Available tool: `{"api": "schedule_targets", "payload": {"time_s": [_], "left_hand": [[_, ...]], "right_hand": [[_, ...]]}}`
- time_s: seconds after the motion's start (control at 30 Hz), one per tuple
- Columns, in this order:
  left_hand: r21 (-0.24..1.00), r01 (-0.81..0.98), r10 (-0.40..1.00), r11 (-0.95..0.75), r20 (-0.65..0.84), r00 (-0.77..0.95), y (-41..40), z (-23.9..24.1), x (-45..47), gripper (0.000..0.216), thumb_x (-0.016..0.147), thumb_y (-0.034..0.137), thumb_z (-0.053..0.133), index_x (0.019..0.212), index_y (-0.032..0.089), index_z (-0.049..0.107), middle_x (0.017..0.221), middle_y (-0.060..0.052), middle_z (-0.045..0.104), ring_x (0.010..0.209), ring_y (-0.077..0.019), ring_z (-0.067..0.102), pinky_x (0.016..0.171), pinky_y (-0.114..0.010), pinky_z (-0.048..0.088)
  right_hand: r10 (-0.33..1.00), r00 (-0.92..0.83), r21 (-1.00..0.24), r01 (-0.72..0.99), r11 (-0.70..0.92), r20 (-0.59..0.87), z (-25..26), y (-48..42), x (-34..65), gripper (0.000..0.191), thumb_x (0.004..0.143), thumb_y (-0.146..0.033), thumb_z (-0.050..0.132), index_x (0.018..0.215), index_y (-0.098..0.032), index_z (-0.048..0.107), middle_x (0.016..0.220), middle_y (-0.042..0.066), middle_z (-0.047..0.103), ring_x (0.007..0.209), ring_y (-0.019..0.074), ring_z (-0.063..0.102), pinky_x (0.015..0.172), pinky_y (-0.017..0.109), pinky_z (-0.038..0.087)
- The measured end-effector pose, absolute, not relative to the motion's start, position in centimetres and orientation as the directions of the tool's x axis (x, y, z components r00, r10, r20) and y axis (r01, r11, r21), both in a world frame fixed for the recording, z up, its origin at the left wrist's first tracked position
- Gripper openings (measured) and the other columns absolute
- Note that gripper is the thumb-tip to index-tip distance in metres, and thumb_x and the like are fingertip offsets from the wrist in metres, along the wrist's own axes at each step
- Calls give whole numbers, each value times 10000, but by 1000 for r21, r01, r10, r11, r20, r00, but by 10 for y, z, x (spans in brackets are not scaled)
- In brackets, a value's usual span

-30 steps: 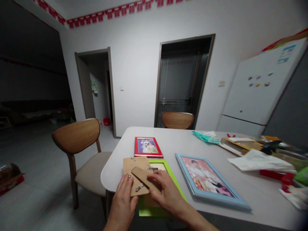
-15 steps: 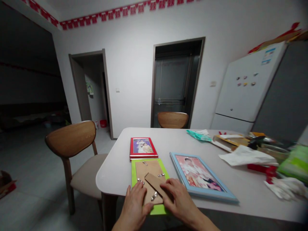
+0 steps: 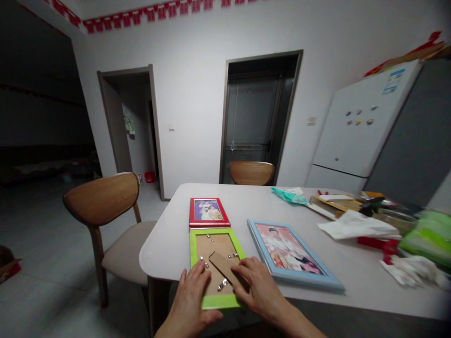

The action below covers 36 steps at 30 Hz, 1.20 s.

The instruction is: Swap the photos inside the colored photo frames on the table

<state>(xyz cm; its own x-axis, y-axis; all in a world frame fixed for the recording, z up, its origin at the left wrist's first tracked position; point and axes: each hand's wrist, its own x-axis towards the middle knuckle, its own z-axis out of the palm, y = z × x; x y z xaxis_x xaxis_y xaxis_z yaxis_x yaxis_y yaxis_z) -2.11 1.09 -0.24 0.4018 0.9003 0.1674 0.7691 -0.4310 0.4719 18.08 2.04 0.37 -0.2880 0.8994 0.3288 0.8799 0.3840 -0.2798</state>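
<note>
A lime-green picture frame (image 3: 218, 302) lies face down at the table's near edge, its brown backing board (image 3: 218, 244) upward. Several small metal clips sit around the board, and a brown stand leg (image 3: 223, 266) lies slantwise across it. My left hand (image 3: 190, 296) rests along the frame's left side, fingers stretched onto the board, thumb apart near the front corner. My right hand (image 3: 259, 287) is closed over the frame's right side and the leg's lower end; its fingertips partly hide them. Beyond is a red picture frame (image 3: 209, 212); to the right, a light-blue picture frame (image 3: 296, 257); both show photos.
On the right of the white table (image 3: 169, 244) are a teal packet (image 3: 291, 195), white paper (image 3: 357, 225), white gloves (image 3: 412, 271) and a green package (image 3: 428, 237). A wooden chair (image 3: 105, 202) stands at left, another chair (image 3: 252, 172) at the far side.
My left thumb has shifted off the green frame's near edge, slightly left and down. My right hand stays on the frame's right side. The view has shifted slightly.
</note>
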Motion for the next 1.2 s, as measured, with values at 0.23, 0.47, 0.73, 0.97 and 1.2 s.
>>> {"api": "schedule_targets", "payload": {"time_s": [0.23, 0.47, 0.73, 0.97, 1.2], "left_hand": [[463, 744, 876, -482, 225, 427, 13, -13, -24, 692, 474, 297, 728, 1086, 91, 481, 1280, -185, 366, 1214, -263, 272, 990, -430, 272], [466, 753, 885, -465, 255, 388, 13, -14, -22, 667, 492, 266, 714, 1094, 98, 479, 1265, -170, 393, 1201, -253, 304, 984, -414, 298], [492, 786, 926, -376, 221, 305, 10, -13, -17, 714, 529, 261, 668, 1178, 119, 406, 1285, -141, 374, 1193, -232, 324, 984, -392, 300], [498, 791, 935, -355, 196, 297, 7, -8, -16, 736, 529, 256, 668, 1192, 98, 390, 1293, -145, 360, 1194, -227, 322, 987, -369, 298], [484, 779, 916, -399, 233, 325, 8, -12, -18, 654, 522, 236, 686, 1122, 113, 455, 1268, -148, 399, 1192, -227, 327, 980, -376, 311]], "right_hand": [[932, -189, -235, 934, 268, 310, 7, 47, 186, 294, 774, -256, 354, 893, -188, 615, 903, 77, 525, 853, 180, 451, 742, 275, 308], [934, -203, -258, 924, 282, 293, 7, 57, 184, 280, 762, -204, 357, 869, -173, 614, 907, 75, 500, 826, 162, 458, 746, 253, 317], [929, -248, -313, 891, 330, 275, 5, 58, 186, 306, 792, -210, 308, 722, -138, 597, 837, 72, 477, 759, 136, 470, 735, 233, 344], [928, -253, -298, 895, 331, 272, 8, 55, 186, 298, 784, -198, 319, 708, -132, 599, 837, 82, 493, 768, 144, 481, 744, 246, 357], [852, -348, -283, 835, 471, 392, 12, 33, 174, 290, 776, -227, 391, 1010, -194, 559, 1043, 87, 487, 963, 193, 424, 840, 323, 323]]}}
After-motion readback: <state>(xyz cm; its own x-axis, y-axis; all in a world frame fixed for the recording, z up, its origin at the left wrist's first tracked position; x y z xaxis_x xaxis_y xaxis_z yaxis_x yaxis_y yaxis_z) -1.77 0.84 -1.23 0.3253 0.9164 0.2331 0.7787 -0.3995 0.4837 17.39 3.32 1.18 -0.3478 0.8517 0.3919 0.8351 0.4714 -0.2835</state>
